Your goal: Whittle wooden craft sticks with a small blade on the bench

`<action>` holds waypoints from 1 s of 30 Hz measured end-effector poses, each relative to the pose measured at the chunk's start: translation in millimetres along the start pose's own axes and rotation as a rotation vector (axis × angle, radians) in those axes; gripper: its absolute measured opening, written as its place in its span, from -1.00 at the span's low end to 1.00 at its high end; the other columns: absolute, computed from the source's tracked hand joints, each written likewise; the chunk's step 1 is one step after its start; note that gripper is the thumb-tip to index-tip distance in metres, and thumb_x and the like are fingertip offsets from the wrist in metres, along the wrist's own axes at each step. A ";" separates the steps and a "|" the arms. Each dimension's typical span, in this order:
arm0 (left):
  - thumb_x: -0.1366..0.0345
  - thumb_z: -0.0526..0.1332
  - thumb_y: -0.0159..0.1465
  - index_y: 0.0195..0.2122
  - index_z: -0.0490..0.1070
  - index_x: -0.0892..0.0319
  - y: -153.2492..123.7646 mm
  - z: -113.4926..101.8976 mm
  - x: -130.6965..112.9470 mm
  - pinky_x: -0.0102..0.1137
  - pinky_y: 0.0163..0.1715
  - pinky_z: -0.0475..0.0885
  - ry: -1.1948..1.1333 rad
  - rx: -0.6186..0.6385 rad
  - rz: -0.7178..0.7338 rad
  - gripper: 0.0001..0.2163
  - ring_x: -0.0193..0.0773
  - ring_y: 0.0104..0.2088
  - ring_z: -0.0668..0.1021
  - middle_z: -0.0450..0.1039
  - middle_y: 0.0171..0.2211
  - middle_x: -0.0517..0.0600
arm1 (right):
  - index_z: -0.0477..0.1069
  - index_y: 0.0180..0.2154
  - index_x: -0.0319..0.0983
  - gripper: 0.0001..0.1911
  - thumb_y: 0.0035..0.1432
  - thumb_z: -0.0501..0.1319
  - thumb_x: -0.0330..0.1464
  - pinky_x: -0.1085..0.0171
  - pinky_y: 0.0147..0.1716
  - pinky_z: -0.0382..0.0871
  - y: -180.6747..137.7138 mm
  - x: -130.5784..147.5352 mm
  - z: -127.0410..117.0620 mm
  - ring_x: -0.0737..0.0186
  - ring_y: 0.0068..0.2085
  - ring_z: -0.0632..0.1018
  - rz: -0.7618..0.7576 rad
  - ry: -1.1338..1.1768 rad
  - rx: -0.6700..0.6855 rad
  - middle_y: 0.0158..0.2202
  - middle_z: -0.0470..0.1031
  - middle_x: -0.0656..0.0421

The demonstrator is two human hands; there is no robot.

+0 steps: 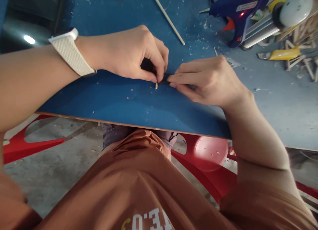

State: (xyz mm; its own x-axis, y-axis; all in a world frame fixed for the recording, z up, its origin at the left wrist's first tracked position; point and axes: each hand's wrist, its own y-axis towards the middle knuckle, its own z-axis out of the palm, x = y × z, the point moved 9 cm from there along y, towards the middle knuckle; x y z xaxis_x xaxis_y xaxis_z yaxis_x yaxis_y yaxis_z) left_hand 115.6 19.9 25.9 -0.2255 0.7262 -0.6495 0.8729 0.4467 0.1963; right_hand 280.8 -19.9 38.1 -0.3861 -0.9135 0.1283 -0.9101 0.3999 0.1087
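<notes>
My left hand [146, 56], with a pale watch band [72, 52] on its wrist, is closed in a pinch low over the blue tabletop. A short bit of wooden stick [156, 86] shows just below its thumb and fingertip. Close by on the right, my right hand [206, 79] pinches a thin dark strip [164, 82], which reaches toward the wooden bit. Whether the two touch is hidden by the fingertips. Tiny wood crumbs [128, 98] lie on the table to the left.
Beyond my hands lies a thin wooden stick [169, 19]. A blue glue gun [238, 13] with a red light is at the upper right, near a yellow-handled tool [284, 53] and a pile of wooden sticks [303, 37]. A dark shiny panel [29, 18] fills the upper left.
</notes>
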 end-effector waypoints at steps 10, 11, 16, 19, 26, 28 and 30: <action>-0.10 0.42 0.55 -0.13 0.93 -0.30 0.8 -0.5 5.5 0.01 0.32 0.72 -0.008 -0.010 -0.041 -0.76 0.07 0.01 0.84 0.91 0.11 -0.07 | 0.81 0.26 0.05 -0.54 0.91 0.08 -0.20 0.00 -0.25 0.44 1.6 -0.3 5.1 0.07 -0.16 0.78 0.011 -0.081 -0.013 -0.12 0.81 0.17; -0.10 0.41 0.57 -0.13 0.92 -0.29 1.1 -0.5 4.3 0.01 0.33 0.72 -0.011 -0.008 -0.031 -0.75 0.05 0.00 0.84 0.91 0.11 -0.08 | 0.81 0.26 0.04 -0.53 0.91 0.08 -0.20 -0.01 -0.25 0.43 1.6 0.9 5.2 0.06 -0.16 0.79 0.009 -0.085 -0.018 -0.11 0.81 0.16; -0.04 0.38 0.63 -0.10 0.90 -0.16 1.0 -0.4 -3.2 0.01 0.33 0.71 -0.002 -0.004 0.024 -0.72 -0.03 -0.01 0.81 0.92 0.13 -0.03 | 0.80 0.22 -0.03 -0.53 0.92 0.06 -0.24 -0.04 -0.28 0.39 4.4 12.7 7.4 0.04 -0.17 0.78 0.017 -0.134 -0.022 -0.14 0.79 0.16; -0.02 0.36 0.65 -0.09 0.89 -0.13 0.6 0.5 -4.3 -0.01 0.29 0.70 0.007 0.000 0.031 -0.71 -0.05 0.00 0.80 0.92 0.13 -0.01 | 0.78 0.12 -0.06 -0.49 0.93 0.02 -0.24 -0.03 -0.31 0.36 9.5 21.0 9.9 0.06 -0.16 0.77 0.025 -0.193 0.004 -0.17 0.77 0.16; -0.09 0.38 0.63 -0.09 0.90 -0.26 2.8 0.8 0.6 0.07 0.40 0.72 -0.017 0.019 0.025 -0.73 -0.02 0.02 0.79 0.92 0.14 -0.10 | 0.70 0.00 0.02 -0.57 0.91 0.08 -0.17 -0.01 -0.29 0.36 6.5 14.4 1.0 0.15 -0.20 0.69 -0.028 -0.210 -0.014 -0.24 0.75 0.21; -0.14 0.35 0.63 -0.09 0.90 -0.40 3.2 0.6 1.7 0.13 0.39 0.73 -0.021 0.022 0.032 -0.73 0.00 0.02 0.79 0.92 0.14 -0.16 | 0.70 0.02 0.03 -0.57 0.92 0.08 -0.14 -0.02 -0.29 0.36 5.7 10.0 1.6 0.14 -0.20 0.68 -0.021 -0.181 0.006 -0.24 0.75 0.21; -0.16 0.35 0.63 -0.08 0.89 -0.47 3.0 0.4 1.8 0.15 0.35 0.74 -0.016 0.019 0.050 -0.74 0.01 0.01 0.78 0.92 0.13 -0.18 | 0.70 0.02 0.04 -0.55 0.92 0.07 -0.11 -0.02 -0.26 0.38 7.9 6.7 2.8 0.12 -0.21 0.67 0.007 -0.129 0.006 -0.25 0.73 0.20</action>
State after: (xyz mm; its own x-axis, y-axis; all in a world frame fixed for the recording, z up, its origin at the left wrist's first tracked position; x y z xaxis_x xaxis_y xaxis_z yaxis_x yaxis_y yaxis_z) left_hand 118.0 22.4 25.0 -0.1744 0.7388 -0.6510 0.8911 0.3997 0.2148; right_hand 270.6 -23.1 37.0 -0.4080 -0.9130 0.0016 -0.9082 0.4060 0.1019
